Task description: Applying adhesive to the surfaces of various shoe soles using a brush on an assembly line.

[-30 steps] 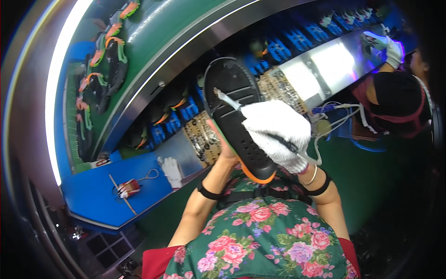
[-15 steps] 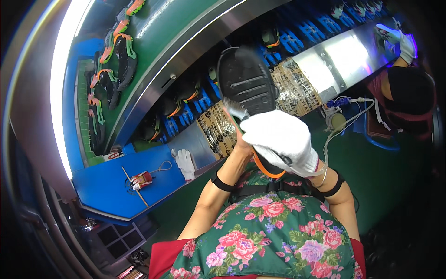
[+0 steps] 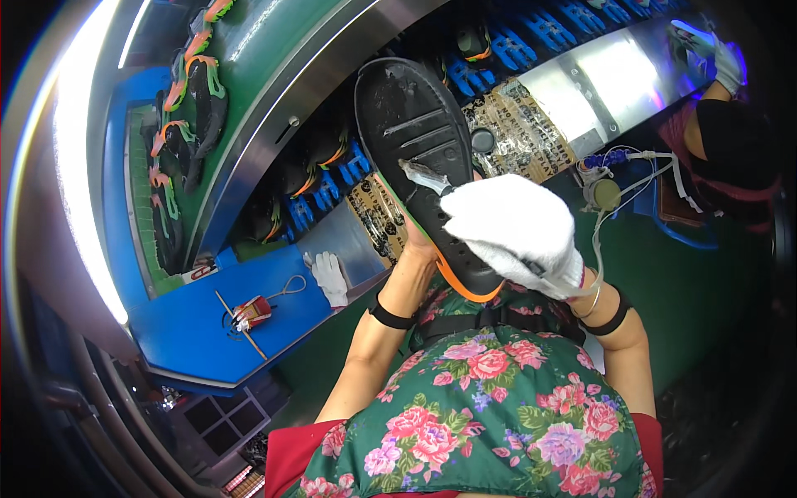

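A long black shoe sole (image 3: 411, 104) with an orange and green edge is tilted up in front of me, its ridged face toward me. My bare left hand (image 3: 420, 239) grips it by the left edge, its fingers mostly hidden behind it. My right hand (image 3: 516, 228) wears a white knitted glove and is closed around a brush (image 3: 425, 178). The whitish bristles lie against the middle of the sole, below the raised bars. The glove covers the brush's handle. A pale tube (image 3: 596, 249) runs down to my right wrist.
Behind the sole runs a metal ledge (image 3: 623, 70) partly wrapped in printed brown tape (image 3: 519, 129), with blue racks (image 3: 548, 29) beyond. On the left, a blue table (image 3: 191, 332) bears a red container (image 3: 251, 313) and a stick; a white glove (image 3: 330, 278) lies nearby. Another person's gloved hand (image 3: 729, 66) works far right.
The sole has shifted up and left, showing more of its face. My right hand has moved slightly right and down, and the brush tip now lies farther in from the sole's edge.
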Tool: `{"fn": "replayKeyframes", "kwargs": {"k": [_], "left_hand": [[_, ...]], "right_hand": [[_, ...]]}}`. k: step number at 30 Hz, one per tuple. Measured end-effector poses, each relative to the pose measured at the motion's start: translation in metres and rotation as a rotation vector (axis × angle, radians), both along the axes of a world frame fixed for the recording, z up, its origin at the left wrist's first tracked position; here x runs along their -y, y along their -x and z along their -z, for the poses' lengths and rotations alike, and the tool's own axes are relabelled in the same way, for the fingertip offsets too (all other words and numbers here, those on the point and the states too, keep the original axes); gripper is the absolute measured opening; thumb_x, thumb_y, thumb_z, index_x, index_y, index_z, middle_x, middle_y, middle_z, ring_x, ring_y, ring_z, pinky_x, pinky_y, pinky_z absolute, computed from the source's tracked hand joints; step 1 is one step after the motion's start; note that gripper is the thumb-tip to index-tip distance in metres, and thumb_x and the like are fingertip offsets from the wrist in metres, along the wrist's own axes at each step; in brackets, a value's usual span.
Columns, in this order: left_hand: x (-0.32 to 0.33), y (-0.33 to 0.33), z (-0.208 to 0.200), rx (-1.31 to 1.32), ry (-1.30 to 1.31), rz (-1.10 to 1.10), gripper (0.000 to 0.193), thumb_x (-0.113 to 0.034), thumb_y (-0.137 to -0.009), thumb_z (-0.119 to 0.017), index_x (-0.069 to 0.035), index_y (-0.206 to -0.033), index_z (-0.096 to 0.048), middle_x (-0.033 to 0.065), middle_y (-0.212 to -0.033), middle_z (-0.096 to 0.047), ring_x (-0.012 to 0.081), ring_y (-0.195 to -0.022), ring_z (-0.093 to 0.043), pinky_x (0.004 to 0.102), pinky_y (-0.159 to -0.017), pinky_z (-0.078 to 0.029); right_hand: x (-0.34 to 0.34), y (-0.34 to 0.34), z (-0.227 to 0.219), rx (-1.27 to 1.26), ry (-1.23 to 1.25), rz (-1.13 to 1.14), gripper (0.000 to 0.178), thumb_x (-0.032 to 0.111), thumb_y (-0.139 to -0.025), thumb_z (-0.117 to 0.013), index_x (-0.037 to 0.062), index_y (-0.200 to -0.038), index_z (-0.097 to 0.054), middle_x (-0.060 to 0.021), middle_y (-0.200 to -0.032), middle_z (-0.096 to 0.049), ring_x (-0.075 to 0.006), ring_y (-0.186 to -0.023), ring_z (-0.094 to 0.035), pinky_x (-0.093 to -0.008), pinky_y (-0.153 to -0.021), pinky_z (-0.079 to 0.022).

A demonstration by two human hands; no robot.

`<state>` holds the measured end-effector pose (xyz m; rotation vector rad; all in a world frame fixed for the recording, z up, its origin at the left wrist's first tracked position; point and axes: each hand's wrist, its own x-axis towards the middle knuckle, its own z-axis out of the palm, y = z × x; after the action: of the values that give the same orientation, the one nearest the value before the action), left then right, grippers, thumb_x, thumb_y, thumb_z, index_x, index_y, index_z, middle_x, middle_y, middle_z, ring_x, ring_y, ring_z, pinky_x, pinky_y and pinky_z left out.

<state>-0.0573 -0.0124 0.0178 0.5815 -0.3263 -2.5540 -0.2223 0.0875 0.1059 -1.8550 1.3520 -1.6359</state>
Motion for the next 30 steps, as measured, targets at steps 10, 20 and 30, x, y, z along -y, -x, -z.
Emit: {"fn": "replayKeyframes", "kwargs": {"k": [10, 20, 30], "left_hand": [[0.014, 0.015, -0.029, -0.173, 0.147, 0.113, 0.112, -0.097, -0.066, -0.056, 0.004, -0.114, -0.054, 0.0219, -0.099, -0.067, 0.0343, -0.098, -0.071, 0.0457, -0.084, -0.061], [0.032, 0.014, -0.018, -0.346, 0.209, 0.170, 0.123, -0.100, -0.056, -0.057, 0.006, -0.119, -0.053, 0.0213, -0.107, -0.065, 0.0422, -0.116, -0.061, 0.0561, -0.097, -0.053], [0.044, 0.020, -0.022, -0.207, 0.409, -0.039, 0.131, -0.109, -0.050, -0.038, 0.007, -0.106, -0.063, 0.0151, -0.091, -0.062, 0.0304, -0.088, -0.067, 0.0503, -0.088, -0.054]], "right_hand": [[-0.011, -0.001, 0.003, -0.017, 0.001, -0.013, 0.027, 0.003, -0.079, -0.079, 0.0066, -0.106, -0.078, -0.0114, -0.107, -0.077, -0.0289, -0.098, -0.074, -0.0394, -0.086, -0.058], [-0.022, -0.005, 0.007, 0.018, -0.004, -0.024, 0.028, 0.002, -0.075, -0.080, 0.0093, -0.102, -0.078, -0.0089, -0.104, -0.077, -0.0276, -0.096, -0.074, -0.0370, -0.081, -0.058], [-0.021, -0.001, 0.003, 0.183, -0.066, -0.006, 0.022, 0.001, -0.073, -0.082, 0.0070, -0.094, -0.079, -0.0107, -0.100, -0.077, -0.0265, -0.089, -0.075, -0.0362, -0.077, -0.058]]}}
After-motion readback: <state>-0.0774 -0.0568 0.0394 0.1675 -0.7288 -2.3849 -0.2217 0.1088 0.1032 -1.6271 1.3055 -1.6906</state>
